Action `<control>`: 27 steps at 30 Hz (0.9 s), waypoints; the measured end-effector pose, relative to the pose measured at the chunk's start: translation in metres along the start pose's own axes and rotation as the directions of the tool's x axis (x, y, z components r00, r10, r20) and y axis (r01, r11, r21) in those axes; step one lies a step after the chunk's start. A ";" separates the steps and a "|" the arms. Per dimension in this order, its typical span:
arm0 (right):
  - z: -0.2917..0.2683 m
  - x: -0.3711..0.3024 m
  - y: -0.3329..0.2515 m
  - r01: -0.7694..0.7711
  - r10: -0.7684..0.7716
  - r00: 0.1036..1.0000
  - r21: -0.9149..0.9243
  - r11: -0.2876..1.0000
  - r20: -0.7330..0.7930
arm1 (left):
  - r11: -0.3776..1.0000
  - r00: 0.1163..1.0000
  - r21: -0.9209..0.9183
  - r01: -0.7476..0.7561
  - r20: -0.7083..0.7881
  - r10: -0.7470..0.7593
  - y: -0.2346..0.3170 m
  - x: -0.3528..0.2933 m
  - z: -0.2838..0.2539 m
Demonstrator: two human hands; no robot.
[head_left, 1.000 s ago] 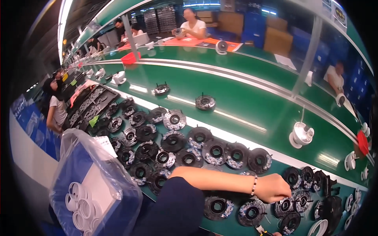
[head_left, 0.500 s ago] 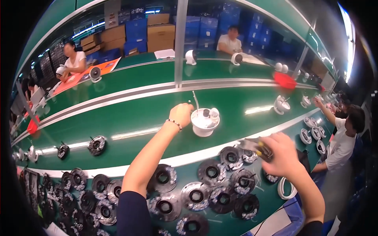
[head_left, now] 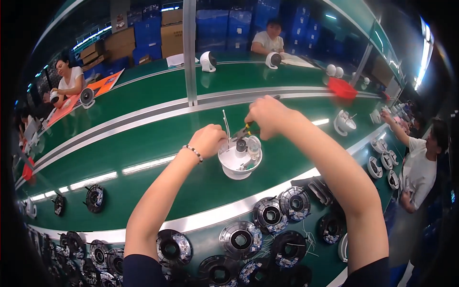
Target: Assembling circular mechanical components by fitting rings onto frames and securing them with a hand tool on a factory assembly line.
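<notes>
A white bowl-shaped housing (head_left: 237, 171) stands on the green conveyor belt (head_left: 162, 191), its open top showing a dark round part (head_left: 241, 145) and a clear-and-white round part (head_left: 253, 149). From its left rim a thin white strip (head_left: 225, 120) sticks up. My left hand (head_left: 208, 142) is closed at that rim, beside the strip; its fingertips are partly hidden. Above the housing, my right hand (head_left: 270, 116) grips pliers (head_left: 244, 130) with yellow-and-black handles. Their jaws point down and left, close to my left fingers and the strip.
Several black round parts with circuit boards (head_left: 240, 239) lie along the near bench. Another white housing (head_left: 344, 123) sits further right on the belt. A metal post (head_left: 190, 57) rises beyond my hands, and a red bin (head_left: 342, 88) lies far right. A co-worker (head_left: 420, 162) works at right.
My right hand has swung from above the near bench, at right, up and left to the housing with the pliers. My left hand stays by the rim. The view has shifted.
</notes>
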State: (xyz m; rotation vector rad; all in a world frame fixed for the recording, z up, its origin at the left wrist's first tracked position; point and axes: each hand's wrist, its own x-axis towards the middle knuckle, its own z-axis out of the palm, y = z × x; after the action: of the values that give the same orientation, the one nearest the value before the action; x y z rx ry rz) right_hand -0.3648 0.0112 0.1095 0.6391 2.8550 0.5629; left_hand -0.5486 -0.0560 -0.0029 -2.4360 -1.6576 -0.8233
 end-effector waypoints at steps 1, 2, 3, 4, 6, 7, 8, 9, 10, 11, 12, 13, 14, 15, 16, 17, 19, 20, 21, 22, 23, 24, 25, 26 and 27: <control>0.005 0.007 0.000 0.021 -0.020 0.999 -0.006 1.000 0.026 | 1.000 1.000 -0.002 0.004 0.004 -0.004 -0.001 0.002 0.001; 0.008 0.012 0.000 0.016 -0.016 1.000 -0.019 1.000 0.004 | 0.999 0.999 0.015 0.032 0.017 -0.032 -0.002 0.004 0.001; 0.011 0.017 0.001 0.018 -0.017 1.000 -0.017 1.000 0.008 | 0.998 0.998 0.032 0.058 0.029 -0.058 -0.003 0.006 0.002; 0.010 0.022 0.000 0.011 -0.009 0.998 -0.032 0.999 0.062 | 0.998 0.998 0.028 0.058 0.029 -0.059 -0.004 0.007 0.003; 0.008 0.033 -0.002 -0.008 0.023 0.984 -0.085 0.996 0.174 | 0.996 0.997 0.053 0.072 0.009 -0.072 -0.006 0.009 0.006; 0.008 0.038 -0.002 -0.007 0.022 0.984 -0.088 0.996 0.176 | 0.996 0.997 0.051 0.072 0.006 -0.073 -0.007 0.010 0.007; 0.008 0.043 -0.002 -0.010 0.036 0.974 -0.113 0.994 0.225 | 0.996 0.997 0.052 0.076 0.014 -0.077 -0.008 0.012 0.008; 0.008 0.046 -0.002 -0.013 0.050 0.961 -0.138 0.990 0.273 | 0.995 0.997 0.053 0.079 0.022 -0.080 -0.009 0.014 0.009; 0.009 0.048 -0.003 -0.011 0.050 0.960 -0.141 0.990 0.274 | 0.995 0.996 0.050 0.081 0.019 -0.082 -0.009 0.015 0.011; 0.011 0.049 -0.005 -0.005 0.051 0.955 -0.155 0.988 0.292 | 0.995 0.996 0.049 0.083 0.017 -0.084 -0.008 0.017 0.013; 0.013 0.049 -0.006 0.000 0.052 0.950 -0.168 0.986 0.309 | 0.995 0.996 0.048 0.084 0.015 -0.085 -0.007 0.019 0.014; 0.013 0.050 -0.007 0.003 0.050 0.949 -0.167 0.986 0.311 | 0.995 0.996 0.046 0.087 0.017 -0.088 -0.007 0.019 0.016; 0.012 0.049 -0.009 0.017 0.037 0.949 -0.167 0.986 0.314 | 0.996 0.997 0.040 0.080 0.003 -0.080 -0.007 0.020 0.019; 0.012 0.049 -0.010 0.031 0.024 0.948 -0.166 0.986 0.318 | 0.997 0.997 0.034 0.073 -0.010 -0.072 -0.007 0.020 0.020; 0.012 0.048 -0.010 0.031 0.024 0.947 -0.164 0.986 0.320 | 0.997 0.997 0.033 0.073 -0.008 -0.073 -0.007 0.020 0.021; 0.013 0.047 -0.008 0.019 0.024 0.953 -0.139 0.990 0.301 | 0.997 0.997 0.035 0.074 -0.013 -0.074 -0.006 0.019 0.021; 0.012 0.043 -0.007 0.004 0.027 0.959 -0.110 0.994 0.283 | 0.997 0.997 0.036 0.072 -0.013 -0.071 -0.002 0.017 0.021; 0.012 0.039 -0.007 -0.001 0.029 0.962 -0.103 0.995 0.273 | 0.996 0.996 0.027 0.090 -0.008 -0.090 0.001 0.016 0.021; 0.012 0.036 -0.007 -0.007 0.031 0.964 -0.093 0.996 0.264 | 0.994 0.994 0.018 0.107 0.000 -0.107 0.005 0.014 0.020; 0.010 0.032 -0.004 -0.013 0.035 0.964 -0.085 0.996 0.265 | 0.995 0.995 0.019 0.102 0.009 -0.102 0.006 0.014 0.018; 0.009 0.027 -0.001 -0.017 0.030 0.982 -0.071 0.997 0.186 | 0.993 0.994 0.038 0.113 -0.008 -0.113 0.008 0.012 0.014; 0.009 0.021 0.004 -0.023 0.029 0.994 -0.056 0.998 0.107 | 0.991 0.992 0.056 0.122 -0.024 -0.121 0.010 0.010 0.010; 0.014 0.010 0.019 -0.031 0.028 0.999 -0.084 0.996 -0.037 | 0.982 0.988 0.106 0.154 0.008 -0.155 0.016 0.014 0.003; 0.002 -0.003 0.032 -0.062 0.059 0.997 -0.091 0.994 -0.042 | 0.994 0.995 0.051 0.094 -0.036 -0.092 0.031 0.011 -0.015; -0.027 -0.029 0.033 -0.117 0.103 0.989 -0.130 0.985 -0.110 | 0.991 0.991 -0.102 0.090 -0.086 -0.099 0.049 0.007 -0.031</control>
State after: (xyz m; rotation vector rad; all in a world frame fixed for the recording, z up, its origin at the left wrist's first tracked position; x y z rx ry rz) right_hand -0.3327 0.0178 0.1496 0.7685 2.8566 0.8232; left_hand -0.5154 -0.0808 0.0378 -2.3579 -1.7516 -1.0360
